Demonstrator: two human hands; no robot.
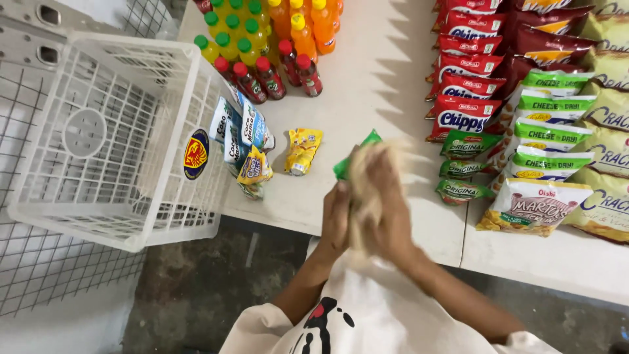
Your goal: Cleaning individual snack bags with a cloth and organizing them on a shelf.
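Over the white table (367, 78), the left hand (335, 219) and the blurry right hand (380, 196) press together around a small green packet (354, 157), holding it tight. Just beside them lies a yellow packet (303, 151), and a white basket (105, 137) sits farther left.

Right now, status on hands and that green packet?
Both hands together, blurred, around green packet. Grip unclear. Yellow packet lies left, apart.

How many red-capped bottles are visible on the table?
6 red-capped bottles, in a diagonal line from the basket's corner toward the orange ones; another may be cut off at the top edge.
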